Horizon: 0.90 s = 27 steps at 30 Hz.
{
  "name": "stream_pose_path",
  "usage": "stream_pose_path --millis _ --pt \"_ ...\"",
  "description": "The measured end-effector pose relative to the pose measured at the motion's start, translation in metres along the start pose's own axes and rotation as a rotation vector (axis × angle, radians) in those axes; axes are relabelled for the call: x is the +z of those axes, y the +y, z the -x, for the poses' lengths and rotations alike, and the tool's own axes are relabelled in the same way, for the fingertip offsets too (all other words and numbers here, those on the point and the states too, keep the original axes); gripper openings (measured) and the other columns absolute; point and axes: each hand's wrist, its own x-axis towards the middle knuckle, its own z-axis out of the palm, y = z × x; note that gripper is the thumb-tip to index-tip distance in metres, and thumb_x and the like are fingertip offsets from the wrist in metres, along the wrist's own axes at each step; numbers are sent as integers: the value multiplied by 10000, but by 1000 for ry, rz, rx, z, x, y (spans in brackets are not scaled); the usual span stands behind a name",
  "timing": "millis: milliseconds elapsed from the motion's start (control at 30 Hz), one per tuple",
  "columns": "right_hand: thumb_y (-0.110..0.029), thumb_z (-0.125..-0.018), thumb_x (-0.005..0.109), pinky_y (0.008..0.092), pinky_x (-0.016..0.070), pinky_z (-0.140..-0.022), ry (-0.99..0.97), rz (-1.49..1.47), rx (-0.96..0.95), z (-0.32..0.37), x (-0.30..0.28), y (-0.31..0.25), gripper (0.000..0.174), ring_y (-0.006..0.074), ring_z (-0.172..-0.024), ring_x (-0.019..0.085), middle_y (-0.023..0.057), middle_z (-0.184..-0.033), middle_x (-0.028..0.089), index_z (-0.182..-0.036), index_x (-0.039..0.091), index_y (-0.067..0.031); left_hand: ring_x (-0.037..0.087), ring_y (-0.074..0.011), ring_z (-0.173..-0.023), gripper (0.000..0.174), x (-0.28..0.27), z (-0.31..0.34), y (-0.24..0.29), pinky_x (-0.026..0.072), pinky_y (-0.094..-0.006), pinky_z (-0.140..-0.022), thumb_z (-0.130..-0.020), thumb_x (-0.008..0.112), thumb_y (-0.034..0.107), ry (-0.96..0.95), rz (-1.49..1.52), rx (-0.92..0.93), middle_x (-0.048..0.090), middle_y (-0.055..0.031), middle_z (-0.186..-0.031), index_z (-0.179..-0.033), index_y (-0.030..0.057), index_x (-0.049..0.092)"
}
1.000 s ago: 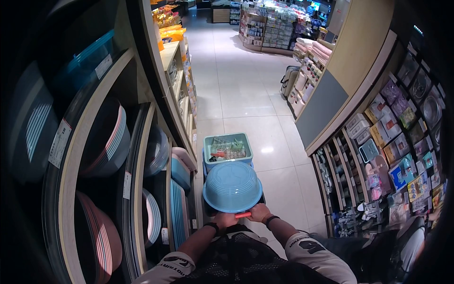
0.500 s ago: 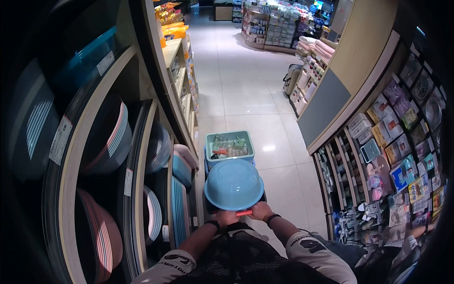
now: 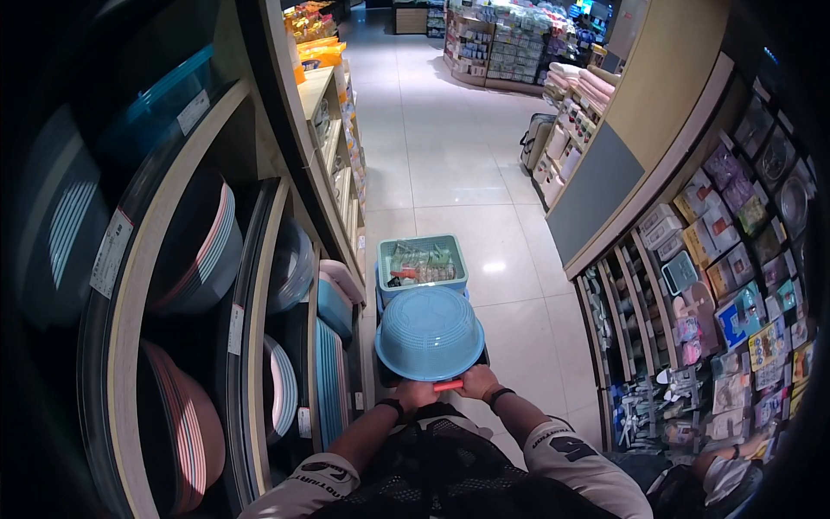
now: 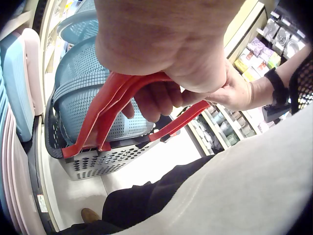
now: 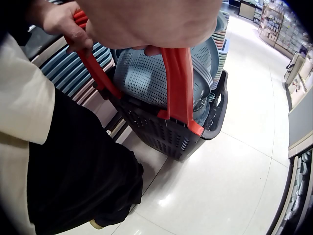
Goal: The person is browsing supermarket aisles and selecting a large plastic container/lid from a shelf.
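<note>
Both hands grip the red handles [image 3: 449,386] of a black shopping basket [image 5: 171,132] standing low in front of me. My left hand [image 3: 417,394] curls its fingers round the red bar from the left, as the left wrist view shows. Beside it, my right hand [image 3: 478,381] holds the bar at its right end. Light blue perforated colanders [image 4: 73,93] fill the basket, nested in one another. Seen from above, the topmost upturned blue basin [image 3: 430,333] hides most of the basket. At the basket's far end sits a pale green tub [image 3: 461,264] with packaged goods inside.
Shelves [image 3: 259,259] of stacked basins run close along the left. A rack of hanging packaged goods [image 3: 735,311] lines the right, where another person's arm [image 3: 735,450] shows. Tiled floor [image 3: 450,173] stretches ahead between shelves, with a suitcase [image 3: 538,143] at the right corner.
The basket and both hands keep nearly the same place in view, a few pixels higher. At the lower right, the other person has shifted and an arm has come into sight.
</note>
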Motion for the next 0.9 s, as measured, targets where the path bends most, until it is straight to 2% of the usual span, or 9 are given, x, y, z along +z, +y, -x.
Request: stream_pose_path --millis 67,267,367,500,567,900 --pt "-479 -826 712 476 566 -583 5 1 -5 0 -1 0 340 367 -630 685 129 -682 682 -755 731 -147 674 -444 -934 320 -4 4 5 528 -498 -855 -786 652 203 100 58 47 704 -266 -977 -1035 8 700" --pt "-490 -830 705 474 562 -581 -8 13 -21 0 5 4 351 364 -626 682 130 -679 679 -755 733 -148 673 -444 -912 315 1 1 0 526 -497 -845 -776 656 200 143 86 89 701 -267 -948 -1021 6 698" --pt "-500 -829 704 476 566 -589 -25 22 -6 0 2 2 360 363 -631 684 131 -691 684 -760 736 -149 672 -444 -908 309 21 -7 -19 527 -493 -837 -785 654 201 155 115 123 702 -262 -944 -1022 9 697" --pt "-512 -828 703 480 571 -598 -1 4 -5 0 0 1 374 368 -638 688 133 -708 694 -768 738 -145 676 -436 -915 314 15 -5 -14 530 -490 -833 -799 655 208 165 144 128 705 -257 -962 -1046 19 697" --pt "-516 -829 702 481 572 -599 -6 -4 3 -1 -2 -1 379 370 -639 688 134 -713 697 -770 738 -143 661 -398 -1041 380 12 -5 -14 513 -458 -924 -850 664 220 -28 93 -8 699 -218 -1113 -1203 78 666" --pt "-515 -837 697 470 568 -583 12 3 -5 -1 -6 -2 386 361 -627 687 130 -681 686 -735 739 -145 673 -404 -997 377 -6 2 4 528 -463 -890 -838 666 244 -15 85 -26 705 -229 -1072 -1168 62 674"
